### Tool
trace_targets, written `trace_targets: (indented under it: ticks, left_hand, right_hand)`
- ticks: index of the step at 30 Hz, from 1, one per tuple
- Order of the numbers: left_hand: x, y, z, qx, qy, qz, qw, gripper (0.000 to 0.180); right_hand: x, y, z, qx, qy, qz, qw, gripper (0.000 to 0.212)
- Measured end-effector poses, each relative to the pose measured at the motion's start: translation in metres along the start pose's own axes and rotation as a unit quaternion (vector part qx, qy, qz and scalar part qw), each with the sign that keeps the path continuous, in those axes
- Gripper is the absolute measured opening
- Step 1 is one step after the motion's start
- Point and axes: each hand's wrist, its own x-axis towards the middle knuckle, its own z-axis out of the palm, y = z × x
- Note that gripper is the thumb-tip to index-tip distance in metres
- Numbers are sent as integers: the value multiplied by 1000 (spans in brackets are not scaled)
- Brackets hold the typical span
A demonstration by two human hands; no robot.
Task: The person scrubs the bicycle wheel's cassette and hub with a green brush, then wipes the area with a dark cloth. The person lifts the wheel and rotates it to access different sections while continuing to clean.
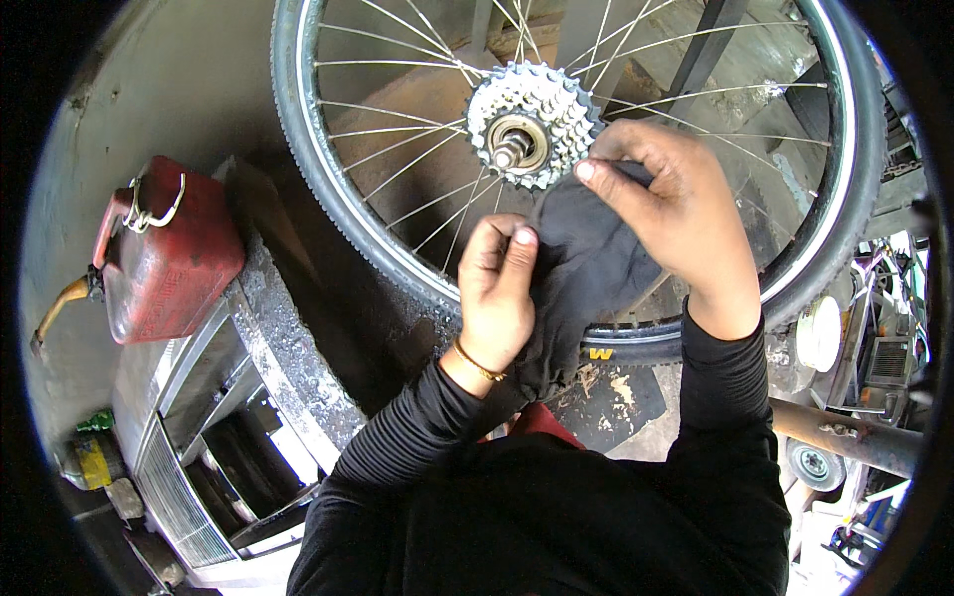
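Observation:
A bicycle wheel fills the upper middle, its silver sprocket cluster and axle end facing me. Stretched between my hands is a dark grey cloth, its upper edge against the lower right of the sprockets. My left hand pinches one edge of it just below the axle, thumb against curled fingers. Beside the sprockets on the right, my right hand grips the other end, thumb and forefinger closed at the teeth. The cloth hangs down over the tyre and covers part of the rim and spokes.
A red jerrycan with a spout stands at the left on a worn ledge. Below it is a metal frame. A rusty pipe juts in from the right, near a white round object and cluttered parts.

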Motion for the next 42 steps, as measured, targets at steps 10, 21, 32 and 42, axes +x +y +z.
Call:
trace_targets:
  ticks: [10,21,32,42]
  left_hand:
    - [30,9,-42,165,-152,41,974,21]
    - [27,22,-43,126,-92,-2,988,13]
    - [35,34,-52,254,-114,69,958,26]
    - [52,32,-69,20,-241,-77,967,26]
  right_hand:
    - [-14,5,12,110,36,96,989,30]
    - [-27,-2,19,224,20,136,965,28]
    - [-35,-7,22,186,22,109,976,13]
    - [-27,4,50,210,161,160,951,27]
